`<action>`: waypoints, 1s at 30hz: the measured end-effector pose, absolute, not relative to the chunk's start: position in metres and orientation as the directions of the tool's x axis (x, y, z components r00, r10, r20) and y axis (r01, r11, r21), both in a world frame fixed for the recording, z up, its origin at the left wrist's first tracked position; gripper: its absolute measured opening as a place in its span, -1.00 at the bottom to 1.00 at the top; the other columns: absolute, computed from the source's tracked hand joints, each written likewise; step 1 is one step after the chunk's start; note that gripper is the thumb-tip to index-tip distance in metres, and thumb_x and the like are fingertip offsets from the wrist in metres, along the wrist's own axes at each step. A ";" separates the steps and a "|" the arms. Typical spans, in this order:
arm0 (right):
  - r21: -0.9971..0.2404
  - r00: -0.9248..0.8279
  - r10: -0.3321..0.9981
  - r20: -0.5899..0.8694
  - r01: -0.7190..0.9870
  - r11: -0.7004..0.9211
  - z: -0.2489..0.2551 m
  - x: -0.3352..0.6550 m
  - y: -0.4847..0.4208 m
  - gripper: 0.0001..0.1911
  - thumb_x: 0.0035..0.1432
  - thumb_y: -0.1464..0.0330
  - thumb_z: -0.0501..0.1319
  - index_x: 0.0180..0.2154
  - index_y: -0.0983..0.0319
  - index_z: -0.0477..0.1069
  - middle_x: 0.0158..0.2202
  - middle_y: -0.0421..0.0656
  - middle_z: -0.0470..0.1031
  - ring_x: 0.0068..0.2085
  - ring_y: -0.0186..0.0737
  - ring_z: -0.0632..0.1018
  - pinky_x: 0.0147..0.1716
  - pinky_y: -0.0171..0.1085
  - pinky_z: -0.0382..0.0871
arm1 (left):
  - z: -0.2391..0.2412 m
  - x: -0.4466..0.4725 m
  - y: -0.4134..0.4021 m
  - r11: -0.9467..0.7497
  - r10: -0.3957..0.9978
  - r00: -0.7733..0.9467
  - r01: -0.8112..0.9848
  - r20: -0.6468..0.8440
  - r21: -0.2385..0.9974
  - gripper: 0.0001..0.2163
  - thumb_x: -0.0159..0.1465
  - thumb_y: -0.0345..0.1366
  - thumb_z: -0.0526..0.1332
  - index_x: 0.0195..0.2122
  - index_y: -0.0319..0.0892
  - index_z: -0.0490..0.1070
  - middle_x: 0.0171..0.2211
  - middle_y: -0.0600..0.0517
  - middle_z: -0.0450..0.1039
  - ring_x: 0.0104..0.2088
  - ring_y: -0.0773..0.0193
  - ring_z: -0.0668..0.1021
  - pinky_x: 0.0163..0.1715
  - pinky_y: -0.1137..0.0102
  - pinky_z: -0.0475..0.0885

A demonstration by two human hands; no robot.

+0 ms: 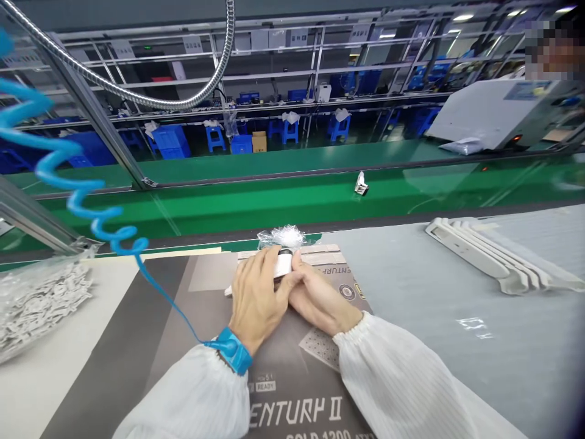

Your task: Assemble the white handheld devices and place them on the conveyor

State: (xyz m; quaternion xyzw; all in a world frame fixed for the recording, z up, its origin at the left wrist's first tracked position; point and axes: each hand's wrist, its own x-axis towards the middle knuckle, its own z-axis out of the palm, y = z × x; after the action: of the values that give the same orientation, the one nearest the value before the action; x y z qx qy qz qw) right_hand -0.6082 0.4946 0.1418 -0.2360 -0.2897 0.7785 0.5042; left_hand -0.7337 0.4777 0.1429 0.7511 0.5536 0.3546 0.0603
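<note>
A small white cylindrical part (283,263) with a black end sits between my hands, partly hidden by my fingers. My left hand (258,299) wraps over it from the left, with a blue wrist strap (231,350) on the wrist. My right hand (315,296) presses against it from the right. Both hands rest just above a flat printed cardboard box (320,390) lying on the work surface. A crumpled clear plastic bag (281,236) lies right behind the hands.
A clear bag of small white pieces (41,305) lies at the left, and a white ribbed plastic holder (479,256) on the grey mat (457,366) at the right. A blue coiled cord (59,158) runs to the strap. Beyond, a green conveyor belt (256,207) carries a small white item (361,183).
</note>
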 end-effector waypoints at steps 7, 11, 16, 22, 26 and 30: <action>-0.631 -0.346 0.935 -0.081 -0.708 -0.316 0.138 -0.611 0.492 -0.72 0.22 0.14 0.31 -0.22 0.23 0.47 -0.11 -0.07 0.54 0.11 -0.09 0.47 0.16 -0.10 0.39 | 0.146 -0.728 0.476 -0.455 0.844 0.178 0.737 0.505 0.500 -0.58 0.40 -0.04 0.08 0.17 -0.16 0.35 0.10 -0.18 0.48 0.09 -0.01 0.52 0.05 0.18 0.42; -0.632 -0.335 0.935 -0.113 -0.702 -0.328 0.142 -0.602 0.497 -0.69 0.29 0.11 0.24 -0.18 0.23 0.49 -0.10 -0.08 0.55 0.11 -0.11 0.48 0.18 -0.12 0.36 | 0.148 -0.738 0.479 -0.428 0.884 0.199 0.707 0.422 0.563 -0.57 0.38 -0.07 0.15 0.23 -0.07 0.28 0.17 -0.10 0.43 0.13 0.01 0.50 0.04 0.17 0.43; -0.662 -0.273 0.951 -0.143 -0.688 -0.297 0.143 -0.592 0.504 -0.65 0.36 0.10 0.14 -0.11 0.21 0.51 -0.06 -0.07 0.56 0.09 -0.12 0.50 0.17 -0.13 0.34 | 0.152 -0.749 0.486 -0.113 0.993 0.088 0.484 0.080 0.868 -0.63 0.43 -0.01 -0.04 -0.01 -0.12 0.40 -0.38 0.00 0.56 -0.44 0.21 0.59 -0.49 0.39 0.42; -0.737 -0.256 0.963 -0.086 -0.634 -0.234 0.134 -0.593 0.505 -0.62 0.23 0.06 0.30 -0.12 0.22 0.52 -0.07 -0.06 0.56 0.02 -0.09 0.53 0.12 -0.08 0.36 | 0.156 -0.751 0.493 0.249 0.942 0.207 0.099 -0.265 0.963 -0.59 0.35 0.11 0.07 -0.25 -0.19 0.33 -0.61 0.13 0.36 -0.79 0.49 0.23 -0.80 0.56 0.01; -0.789 -0.220 0.972 -0.077 -0.582 -0.195 0.130 -0.596 0.504 -0.58 0.12 0.03 0.37 -0.14 0.19 0.50 -0.12 -0.11 0.57 -0.05 -0.13 0.54 0.04 -0.11 0.38 | 0.164 -0.756 0.490 0.316 0.904 0.301 0.009 -0.304 0.949 -0.61 0.26 0.08 0.23 -0.17 -0.18 0.35 -0.63 0.19 0.29 -0.78 0.54 0.17 -0.80 0.60 -0.03; -0.859 -0.133 0.991 -0.002 -0.507 -0.070 0.126 -0.600 0.500 -0.53 0.08 0.00 0.38 -0.11 0.16 0.44 -0.19 -0.15 0.56 -0.13 -0.16 0.55 -0.01 -0.10 0.40 | 0.167 -0.760 0.489 0.338 0.886 0.332 0.017 -0.324 0.941 -0.62 0.27 0.05 0.25 -0.15 -0.20 0.38 -0.69 0.21 0.21 -0.78 0.53 0.14 -0.81 0.61 -0.03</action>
State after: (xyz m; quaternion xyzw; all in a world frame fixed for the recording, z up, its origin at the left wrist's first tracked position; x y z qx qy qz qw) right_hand -0.5998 0.5005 0.1255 -0.3259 -0.3714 0.6547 0.5720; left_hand -0.7602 0.4889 0.1671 0.4736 0.4766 0.3267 0.6647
